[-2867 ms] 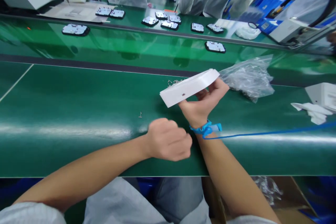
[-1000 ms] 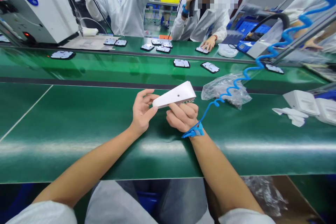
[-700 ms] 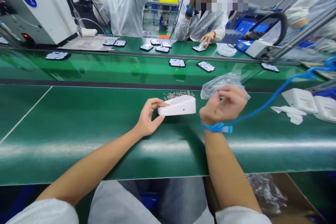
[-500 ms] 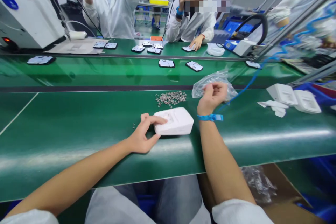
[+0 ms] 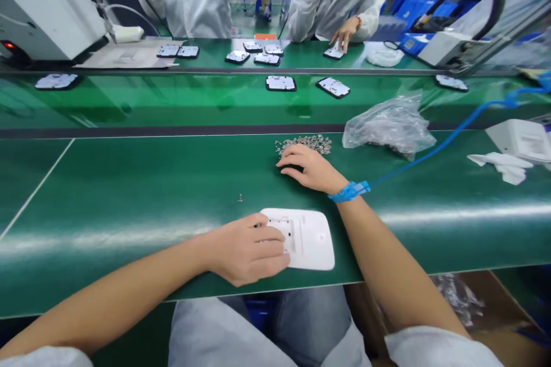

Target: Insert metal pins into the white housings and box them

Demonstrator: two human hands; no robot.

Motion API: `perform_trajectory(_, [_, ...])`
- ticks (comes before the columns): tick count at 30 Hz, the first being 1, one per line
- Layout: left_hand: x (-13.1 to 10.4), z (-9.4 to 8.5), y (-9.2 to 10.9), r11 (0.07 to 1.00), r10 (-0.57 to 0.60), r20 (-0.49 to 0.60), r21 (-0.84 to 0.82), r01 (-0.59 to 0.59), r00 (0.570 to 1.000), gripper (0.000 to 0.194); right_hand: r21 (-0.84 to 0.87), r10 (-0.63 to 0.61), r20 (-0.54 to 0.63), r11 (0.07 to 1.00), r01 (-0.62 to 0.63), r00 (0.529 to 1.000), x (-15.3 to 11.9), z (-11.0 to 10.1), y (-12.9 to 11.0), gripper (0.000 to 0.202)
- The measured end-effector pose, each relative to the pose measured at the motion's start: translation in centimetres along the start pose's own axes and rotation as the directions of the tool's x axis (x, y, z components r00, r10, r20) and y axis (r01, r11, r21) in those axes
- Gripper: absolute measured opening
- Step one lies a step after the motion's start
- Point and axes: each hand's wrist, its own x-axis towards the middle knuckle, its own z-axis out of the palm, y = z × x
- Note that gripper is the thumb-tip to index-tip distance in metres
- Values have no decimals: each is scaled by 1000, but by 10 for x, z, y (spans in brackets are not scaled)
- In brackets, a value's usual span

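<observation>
While the left hand (image 5: pixel 253 248) rests fingers-down on the white housing (image 5: pixel 310 238), the right hand (image 5: pixel 310 169), loosely open, reaches the screw pile (image 5: pixel 316 143), contact indeterminable.

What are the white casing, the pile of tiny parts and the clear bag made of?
White casing: likely moulded plastic, smooth satin; rounded corners, soft sheen.
Pile of tiny parts: probably bare metal, silvery glints; alloy unclear.
Clear bag: thin glossy plastic film; see-through, creased.

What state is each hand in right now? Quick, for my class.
Left hand: lying over the white cover, fingers bent; grip cannot be told.
Right hand: loosely open beside the small metal pieces; nothing visibly held.
</observation>
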Motion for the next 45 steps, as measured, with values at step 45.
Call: perform_trajectory(45, [-49,-35,-39,678,-722,57,258,688,690,20,-227,372,-404,844,-486,835,18,-3,9,23])
